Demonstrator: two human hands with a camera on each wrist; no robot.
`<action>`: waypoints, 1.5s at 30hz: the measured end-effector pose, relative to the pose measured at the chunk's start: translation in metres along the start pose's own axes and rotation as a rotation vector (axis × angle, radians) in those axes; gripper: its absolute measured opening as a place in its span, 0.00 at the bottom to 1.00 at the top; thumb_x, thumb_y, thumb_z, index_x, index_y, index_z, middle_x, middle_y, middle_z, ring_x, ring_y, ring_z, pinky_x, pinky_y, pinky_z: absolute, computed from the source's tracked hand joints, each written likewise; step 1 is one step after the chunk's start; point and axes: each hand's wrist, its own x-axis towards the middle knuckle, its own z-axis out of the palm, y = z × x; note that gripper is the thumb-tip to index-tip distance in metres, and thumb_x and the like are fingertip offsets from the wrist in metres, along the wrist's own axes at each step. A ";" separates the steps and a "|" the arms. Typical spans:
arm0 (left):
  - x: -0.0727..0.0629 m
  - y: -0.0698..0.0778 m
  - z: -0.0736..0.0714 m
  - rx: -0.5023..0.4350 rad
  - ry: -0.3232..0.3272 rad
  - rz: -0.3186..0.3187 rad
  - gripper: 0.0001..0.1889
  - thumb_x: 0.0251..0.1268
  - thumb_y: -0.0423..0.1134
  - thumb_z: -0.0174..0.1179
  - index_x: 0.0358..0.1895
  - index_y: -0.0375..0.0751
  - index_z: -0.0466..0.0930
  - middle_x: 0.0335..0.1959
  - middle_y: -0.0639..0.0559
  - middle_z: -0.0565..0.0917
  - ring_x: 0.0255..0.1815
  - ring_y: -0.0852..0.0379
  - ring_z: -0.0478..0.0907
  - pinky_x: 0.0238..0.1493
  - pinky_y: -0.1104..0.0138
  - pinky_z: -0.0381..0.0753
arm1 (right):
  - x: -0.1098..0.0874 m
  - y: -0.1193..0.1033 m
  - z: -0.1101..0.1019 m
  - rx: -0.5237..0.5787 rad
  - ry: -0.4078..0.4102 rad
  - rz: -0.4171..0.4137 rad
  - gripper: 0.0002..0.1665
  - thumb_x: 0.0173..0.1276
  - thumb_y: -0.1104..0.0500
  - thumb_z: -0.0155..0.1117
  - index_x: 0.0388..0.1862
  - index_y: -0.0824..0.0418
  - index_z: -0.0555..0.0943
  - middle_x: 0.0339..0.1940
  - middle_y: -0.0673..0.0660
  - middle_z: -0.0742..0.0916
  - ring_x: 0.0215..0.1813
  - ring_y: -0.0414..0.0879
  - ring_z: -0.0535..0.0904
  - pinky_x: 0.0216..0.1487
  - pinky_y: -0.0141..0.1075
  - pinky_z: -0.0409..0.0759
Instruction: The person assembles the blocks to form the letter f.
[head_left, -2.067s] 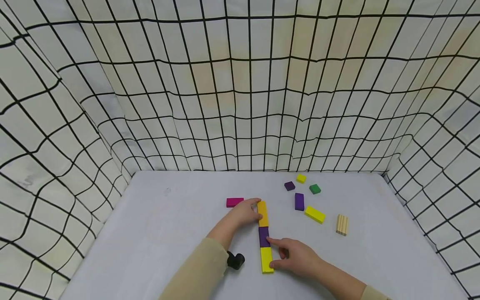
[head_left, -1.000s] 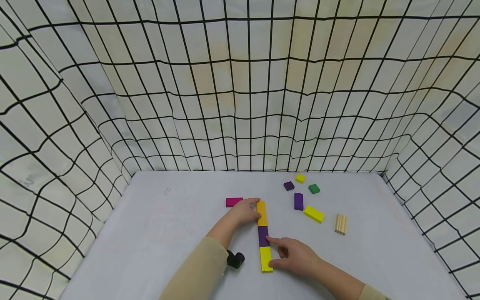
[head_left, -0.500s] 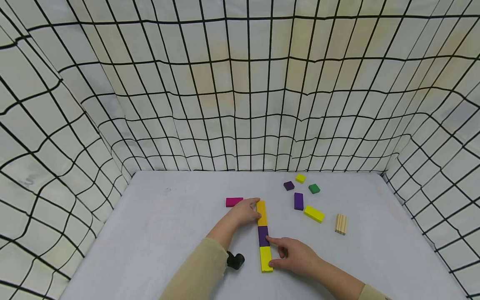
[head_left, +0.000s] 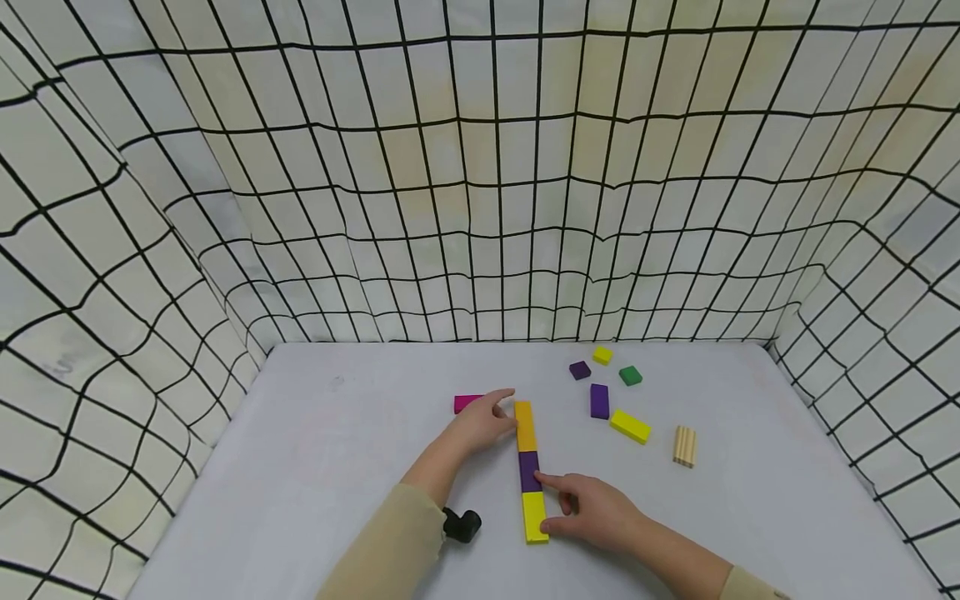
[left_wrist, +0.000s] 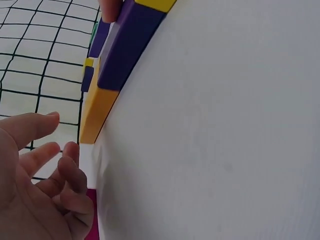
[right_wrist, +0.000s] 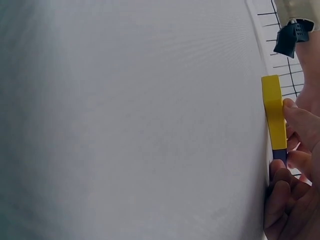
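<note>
An orange block (head_left: 525,427), a purple block (head_left: 529,472) and a yellow block (head_left: 535,518) lie end to end in a straight row. My left hand (head_left: 480,421) is beside the left side of the orange block. In the left wrist view a gap shows between the thumb and index finger of that hand (left_wrist: 45,175) and the orange block (left_wrist: 97,112). My right hand (head_left: 592,510) touches the row from the right, index fingertip at the purple block and thumb at the yellow block (right_wrist: 274,110). Its other fingers are bent under the palm.
A magenta block (head_left: 467,403) is partly hidden behind the left hand. Purple (head_left: 599,402), yellow (head_left: 630,426) and green (head_left: 630,375) blocks lie at the back right, near a ridged wooden piece (head_left: 684,447). Black netting (head_left: 498,233) encloses the white table (head_left: 300,467).
My left hand has come off the orange block, its index finger lifting from the far end and the arm shifting slightly left. The right hand and the row stay in place.
</note>
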 end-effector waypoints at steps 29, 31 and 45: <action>-0.025 -0.038 -0.062 0.192 0.093 0.113 0.25 0.67 0.46 0.65 0.67 0.53 0.76 0.43 0.57 0.79 0.40 0.56 0.73 0.35 0.65 0.76 | -0.002 0.001 -0.001 0.004 -0.002 -0.022 0.43 0.58 0.37 0.72 0.71 0.47 0.74 0.25 0.45 0.75 0.28 0.38 0.68 0.27 0.31 0.64; -0.024 -0.038 -0.063 0.216 0.103 0.125 0.24 0.66 0.46 0.65 0.66 0.53 0.77 0.45 0.56 0.79 0.40 0.56 0.73 0.36 0.65 0.76 | -0.002 0.000 -0.001 0.005 -0.003 -0.021 0.43 0.58 0.37 0.73 0.71 0.47 0.74 0.25 0.45 0.75 0.28 0.38 0.69 0.27 0.31 0.64; -0.007 -0.043 -0.062 0.322 0.118 0.112 0.20 0.66 0.41 0.66 0.62 0.55 0.81 0.58 0.52 0.79 0.47 0.54 0.76 0.51 0.57 0.79 | -0.001 0.001 -0.001 0.013 -0.007 -0.002 0.43 0.57 0.36 0.73 0.71 0.46 0.74 0.25 0.45 0.76 0.29 0.39 0.69 0.28 0.31 0.65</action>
